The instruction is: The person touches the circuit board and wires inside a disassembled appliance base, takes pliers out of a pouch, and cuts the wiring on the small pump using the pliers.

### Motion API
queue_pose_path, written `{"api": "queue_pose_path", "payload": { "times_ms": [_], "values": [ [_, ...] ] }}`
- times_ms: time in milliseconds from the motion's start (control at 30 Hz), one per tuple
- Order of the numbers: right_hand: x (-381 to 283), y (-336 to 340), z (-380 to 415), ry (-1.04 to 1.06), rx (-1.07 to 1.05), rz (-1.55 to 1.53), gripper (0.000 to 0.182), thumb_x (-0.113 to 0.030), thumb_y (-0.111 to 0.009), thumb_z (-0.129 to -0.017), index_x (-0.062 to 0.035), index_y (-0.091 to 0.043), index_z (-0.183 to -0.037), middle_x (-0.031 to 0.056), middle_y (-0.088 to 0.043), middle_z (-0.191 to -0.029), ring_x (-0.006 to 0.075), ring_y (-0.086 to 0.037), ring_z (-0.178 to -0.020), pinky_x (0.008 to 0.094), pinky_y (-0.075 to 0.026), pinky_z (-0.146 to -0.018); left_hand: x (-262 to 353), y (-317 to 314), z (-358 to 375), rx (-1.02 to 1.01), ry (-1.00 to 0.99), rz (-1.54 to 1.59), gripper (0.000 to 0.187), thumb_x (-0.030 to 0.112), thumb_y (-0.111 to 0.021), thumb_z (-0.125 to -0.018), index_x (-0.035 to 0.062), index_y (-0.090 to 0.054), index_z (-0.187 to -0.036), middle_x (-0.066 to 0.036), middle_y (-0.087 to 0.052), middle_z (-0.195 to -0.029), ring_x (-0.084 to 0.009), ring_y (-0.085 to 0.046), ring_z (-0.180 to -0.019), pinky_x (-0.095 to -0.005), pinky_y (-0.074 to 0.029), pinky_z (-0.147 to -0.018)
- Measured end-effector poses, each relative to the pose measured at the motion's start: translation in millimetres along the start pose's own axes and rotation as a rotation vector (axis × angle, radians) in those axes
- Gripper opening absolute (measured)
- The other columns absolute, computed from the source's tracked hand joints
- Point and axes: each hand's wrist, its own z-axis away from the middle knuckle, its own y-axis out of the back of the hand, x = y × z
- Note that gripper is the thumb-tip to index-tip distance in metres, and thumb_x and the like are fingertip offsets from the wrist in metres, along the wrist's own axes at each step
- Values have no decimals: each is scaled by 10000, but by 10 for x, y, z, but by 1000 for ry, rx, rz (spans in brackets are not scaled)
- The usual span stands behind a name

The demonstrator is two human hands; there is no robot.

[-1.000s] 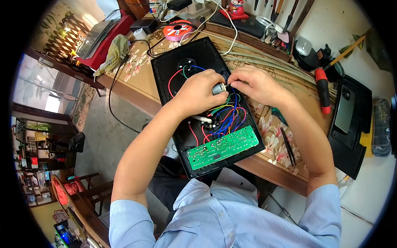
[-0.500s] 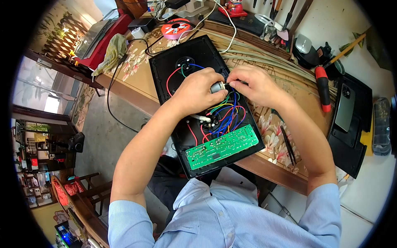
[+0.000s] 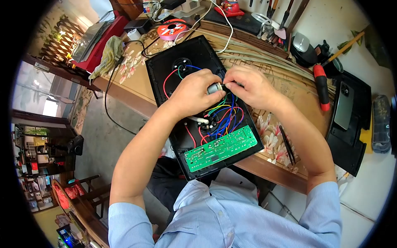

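Note:
A silver cylindrical part (image 3: pixel 214 88) sits between the thumb and fingers of my left hand (image 3: pixel 196 93). Close against its right end, my right hand (image 3: pixel 248 86) has thumb and fingertips pinched together; what they hold is too small to make out. Both hands are over a black panel (image 3: pixel 165 58) lying tilted at the table's edge. Its lower end carries a green circuit board (image 3: pixel 221 149). Red, blue, yellow and green wires (image 3: pixel 231 118) bunch between the board and my hands, and a white tube end (image 3: pixel 202 120) shows beside them.
On the table are an orange-red spool (image 3: pixel 172 29), tweezers (image 3: pixel 287 144), long thin strips (image 3: pixel 264 62) and a red-black tool (image 3: pixel 321 87). A phone (image 3: pixel 344 106) lies on a black tray at the right. A cloth (image 3: pixel 109 56) and a black cable hang at the left.
The cylinder and both hands have shifted very slightly left in the view, along with the panel. The grips look the same.

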Motion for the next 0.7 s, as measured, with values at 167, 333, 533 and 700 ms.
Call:
{"api": "queue_pose_path", "payload": {
  "times_ms": [167, 333, 533, 700],
  "values": [
    [-17, 13, -16, 1, -14, 19, 74, -106, -637, -863, -56, -616, -914, 119, -620, -907, 340, -617, -895, 435, -500, -759, -8, 8, -2, -1, -11, -2, 337, 256, -750, -826, 1, -692, -1040, -159, -629, -888, -328, -634, -841, -399, -497, -740],
    [-15, 36, 5, -23, -5, 40, 75, -115, -639, -868, -62, -623, -918, 117, -622, -906, 337, -614, -914, 436, -498, -783, 12, 20, 9, 4, 2, 3, 334, 258, -749, -828, 2, -693, -1036, -157, -631, -887, -329, -633, -844, -399, -497, -744],
    [-44, 12, 22, -31, -4, 49, 78, -104, -645, -871, -55, -631, -930, 110, -637, -939, 325, -618, -929, 422, -498, -807, 9, 9, 9, 9, 1, -14, 333, 267, -743, -833, 7, -696, -1036, -156, -633, -890, -326, -635, -848, -402, -499, -747],
    [-74, 13, 37, -35, -10, 99, 86, -90, -647, -873, -45, -633, -946, 109, -646, -963, 317, -624, -938, 410, -501, -818, 13, 15, 10, 0, 15, -2, 348, 286, -732, -826, 3, -702, -1027, -164, -641, -905, -340, -636, -874, -413, -501, -778]
  ]
}}
